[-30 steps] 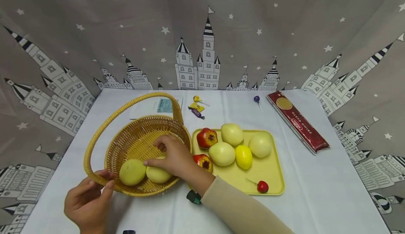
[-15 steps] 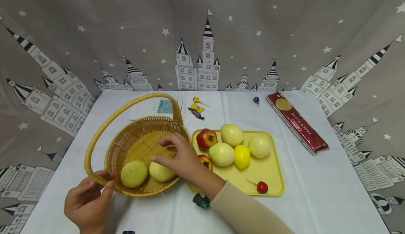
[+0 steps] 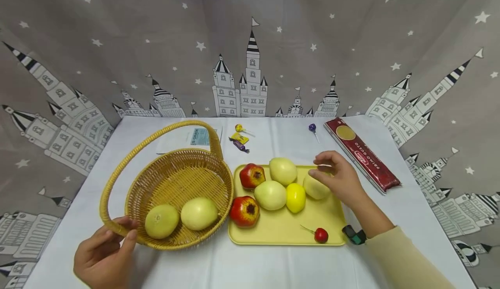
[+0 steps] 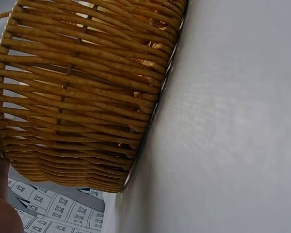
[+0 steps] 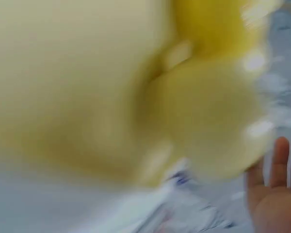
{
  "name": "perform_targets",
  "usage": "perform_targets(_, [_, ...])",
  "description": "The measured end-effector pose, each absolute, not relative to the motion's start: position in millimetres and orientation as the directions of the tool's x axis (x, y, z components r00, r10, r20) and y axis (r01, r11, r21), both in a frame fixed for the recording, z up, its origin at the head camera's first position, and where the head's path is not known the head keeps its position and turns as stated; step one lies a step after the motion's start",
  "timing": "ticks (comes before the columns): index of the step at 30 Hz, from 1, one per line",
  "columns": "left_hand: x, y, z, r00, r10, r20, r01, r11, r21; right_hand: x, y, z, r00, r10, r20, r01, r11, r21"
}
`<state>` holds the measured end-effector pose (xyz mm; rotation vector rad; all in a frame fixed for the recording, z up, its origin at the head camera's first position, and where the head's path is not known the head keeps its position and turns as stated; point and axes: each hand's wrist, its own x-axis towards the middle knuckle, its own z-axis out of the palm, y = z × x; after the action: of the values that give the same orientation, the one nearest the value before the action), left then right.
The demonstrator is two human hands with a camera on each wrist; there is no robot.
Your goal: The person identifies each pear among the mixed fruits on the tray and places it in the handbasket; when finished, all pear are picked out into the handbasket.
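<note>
- In the head view we get soft, fairly even light, with the white tablecloth (image 3: 273,267) bright and the gray backdrop (image 3: 156,24) duller.
- We see a faint, soft-edged shadow on the cloth at the near side of the basket (image 3: 175,169).
- Toward both side edges, the printed castles (image 3: 74,122) lean outward and look stretched.
- In the left wrist view we find the weave crisp and warm brown, the cloth softly shaded beside it, and the left hand (image 4: 2,213) dim in the corner.
- In the right wrist view we meet heavy blur: the pale fruit (image 5: 208,116) smears, white glare spots its right side, and the right hand (image 5: 276,199) looks clearer.
</note>
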<state>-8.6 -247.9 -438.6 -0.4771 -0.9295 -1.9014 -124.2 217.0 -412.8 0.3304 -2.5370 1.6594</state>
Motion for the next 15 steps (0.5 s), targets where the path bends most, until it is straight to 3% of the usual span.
perform_targets(5, [-9.3,-246.8,-438.8,-0.487,-0.569,0.663,0.873,-0.289,0.393,-127.2,245.5,-439.5,-0.983,-0.161,0.092,-0.165,0.529,-0.833])
perform_targets(15, [-7.8,-247.6,-438.1,-0.490,-0.580,0.651,0.869,-0.270,0.414,-130.2,242.3,-456.6,-0.970,-0.240,-0.033,-0.121,0.597,-0.793])
